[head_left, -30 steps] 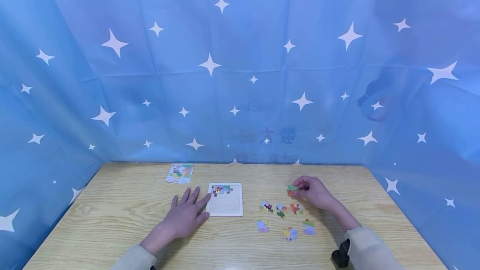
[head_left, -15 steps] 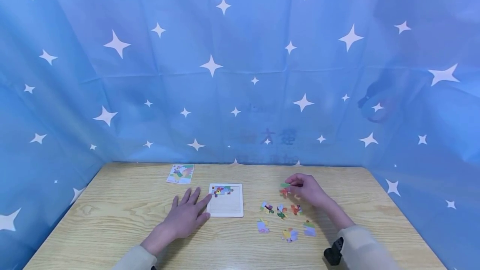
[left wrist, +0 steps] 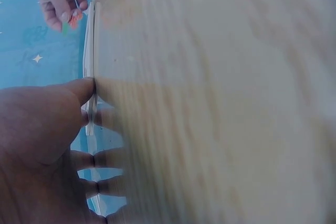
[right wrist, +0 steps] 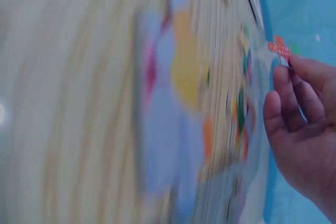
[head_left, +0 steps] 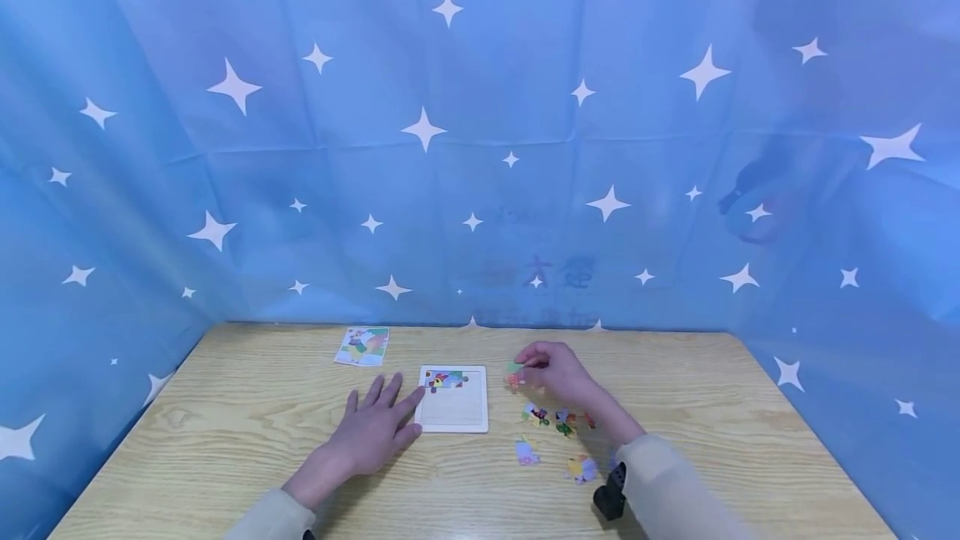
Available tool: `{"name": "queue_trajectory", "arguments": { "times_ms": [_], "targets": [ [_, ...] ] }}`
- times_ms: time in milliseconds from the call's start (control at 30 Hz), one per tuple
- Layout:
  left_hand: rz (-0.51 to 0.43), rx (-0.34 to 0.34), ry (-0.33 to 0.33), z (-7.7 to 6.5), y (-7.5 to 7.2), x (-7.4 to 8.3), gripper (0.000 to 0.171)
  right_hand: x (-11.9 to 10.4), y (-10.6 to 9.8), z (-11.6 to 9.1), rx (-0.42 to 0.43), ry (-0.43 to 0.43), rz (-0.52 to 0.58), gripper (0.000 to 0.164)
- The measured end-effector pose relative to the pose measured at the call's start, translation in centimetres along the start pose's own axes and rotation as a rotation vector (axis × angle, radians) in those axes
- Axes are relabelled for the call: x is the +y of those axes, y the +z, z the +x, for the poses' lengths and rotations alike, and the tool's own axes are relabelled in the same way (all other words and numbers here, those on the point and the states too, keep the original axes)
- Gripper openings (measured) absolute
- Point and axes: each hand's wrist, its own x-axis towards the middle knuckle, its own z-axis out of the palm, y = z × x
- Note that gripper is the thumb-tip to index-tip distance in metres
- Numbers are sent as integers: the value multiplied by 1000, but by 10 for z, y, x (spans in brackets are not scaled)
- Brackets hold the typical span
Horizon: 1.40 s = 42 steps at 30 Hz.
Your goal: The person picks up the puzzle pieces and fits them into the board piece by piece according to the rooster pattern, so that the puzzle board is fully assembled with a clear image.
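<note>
My right hand (head_left: 557, 375) pinches a green and orange-red jigsaw piece (head_left: 513, 377) between thumb and fingertips, just right of the puzzle tray. In the right wrist view the same jigsaw piece (right wrist: 280, 48) sticks out from the fingertips, raised off the table. The white-rimmed puzzle tray (head_left: 452, 428) has a few joined pieces (head_left: 446, 380) along its upper left. My left hand (head_left: 375, 436) lies with spread fingers on the table, its index finger and thumb at the tray's left edge. In the left wrist view, the left hand's thumb (left wrist: 79, 90) meets the tray's side.
Several loose jigsaw pieces (head_left: 527, 452) lie right of the tray, some partly hidden under the right forearm. A picture card (head_left: 363, 346) rests at the back left of the wooden table (head_left: 225, 407). Behind hangs a blue star-patterned curtain (head_left: 480, 107).
My right hand has carried the pinched jigsaw piece leftward, from the table's right side to near the tray. The left hand stays in place by the tray.
</note>
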Motion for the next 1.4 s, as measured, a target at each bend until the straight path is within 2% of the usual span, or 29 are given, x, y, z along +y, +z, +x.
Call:
{"name": "queue_trajectory", "arguments": {
  "times_ms": [200, 533, 800, 1200, 1400],
  "targets": [
    [1, 4, -2, -1, 0, -1, 56, -11, 23, 11, -38, -23, -5, 14],
    [1, 8, -1, -1, -1, 1, 56, -21, 44, 20, -21, -46, -8, 12],
    [-11, 0, -5, 0, -1, 0, 56, -23, 55, 26, 7, -79, -52, 10],
    [1, -1, -8, 1, -1, 0, 56, -25, 61, 27, 33, -19, -10, 9],
    [-6, -14, -15, 1, 0, 0, 56, -22, 67, 28, 49, -51, -80, 7]
  ]
}}
